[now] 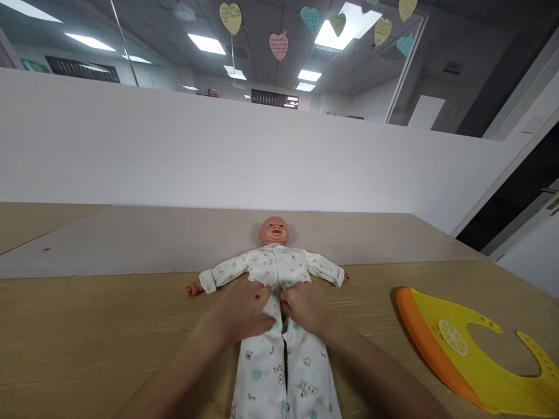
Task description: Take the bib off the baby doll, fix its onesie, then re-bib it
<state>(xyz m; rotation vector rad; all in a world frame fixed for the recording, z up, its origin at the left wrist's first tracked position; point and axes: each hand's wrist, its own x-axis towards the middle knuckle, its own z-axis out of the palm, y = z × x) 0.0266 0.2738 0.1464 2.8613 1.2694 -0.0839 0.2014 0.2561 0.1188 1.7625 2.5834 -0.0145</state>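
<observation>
A baby doll (274, 230) lies on its back on the wooden table, head away from me and arms spread. It wears white printed pajamas (257, 372) with a front opening, parted below the chest and down between the legs. My left hand (248, 305) is closed at the left edge of that opening, over the doll's belly. Across from it, my right hand (305, 305) is closed on the right edge. The cloth inside my fingers is mostly hidden by the hands. Above them the chest part of the pajamas looks joined.
A yellow silicone bib (463, 343) with an orange pocket lies to the right on the table (109, 331). Behind the table rises a white partition (218, 157), topped by glass with heart-shaped notes (278, 46) on it.
</observation>
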